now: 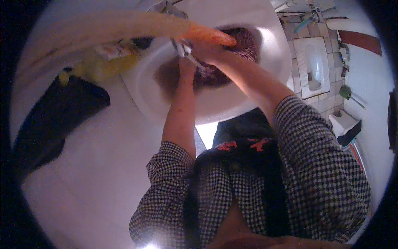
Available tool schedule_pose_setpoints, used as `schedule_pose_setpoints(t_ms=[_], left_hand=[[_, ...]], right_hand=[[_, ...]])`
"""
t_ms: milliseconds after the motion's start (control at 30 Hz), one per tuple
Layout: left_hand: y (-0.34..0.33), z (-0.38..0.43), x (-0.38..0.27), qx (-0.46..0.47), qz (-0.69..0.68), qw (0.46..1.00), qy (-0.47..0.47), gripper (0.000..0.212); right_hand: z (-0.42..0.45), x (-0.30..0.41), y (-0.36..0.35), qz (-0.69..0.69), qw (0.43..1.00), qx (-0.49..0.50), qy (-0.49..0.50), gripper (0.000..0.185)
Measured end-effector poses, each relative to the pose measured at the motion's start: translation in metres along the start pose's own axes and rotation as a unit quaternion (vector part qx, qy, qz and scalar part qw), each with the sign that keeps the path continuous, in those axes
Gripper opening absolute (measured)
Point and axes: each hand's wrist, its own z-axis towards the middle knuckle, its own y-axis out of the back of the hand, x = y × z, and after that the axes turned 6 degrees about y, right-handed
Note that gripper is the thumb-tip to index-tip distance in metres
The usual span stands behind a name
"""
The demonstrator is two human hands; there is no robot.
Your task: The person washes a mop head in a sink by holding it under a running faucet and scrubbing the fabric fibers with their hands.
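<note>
Before me is a white oval washbasin [217, 113] with dark reddish textured cloth [239, 34] in it. A metal tap [183, 48] stands over the basin, and a thin stream of water [197, 62] seems to run from it onto the cloth. My left hand [187, 64] reaches down into the basin beside the tap, its fingers hidden. My right hand [206, 51] is over the cloth, close to the stream. Across its upper part lies a blurred, curved beige-to-orange thing [140, 26], close to the camera, which I cannot identify. Neither hand's grip shows.
To the left are a blurred yellow bottle [108, 67] and a dark cloth-like thing [65, 115]. A squat toilet [315, 68] is set in the tiled floor [335, 68] at right. Near the wall are a green brush [345, 92] and a white container [342, 123].
</note>
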Motion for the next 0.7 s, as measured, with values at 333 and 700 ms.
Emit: schedule_pose_setpoints(t_ms=[333, 700], left_hand=[[-0.004, -0.131, -0.013, -0.080, 0.040, 0.991, -0.098, 0.052], [0.000, -0.112, -0.108, -0.074, -0.116, 0.988, -0.077, 0.031]], right_hand=[[-0.098, 0.066, 0.043, -0.225, 0.954, 0.123, 0.155, 0.028], [-0.081, 0.010, 0.110, 0.124, 0.982, 0.132, -0.054, 0.023]])
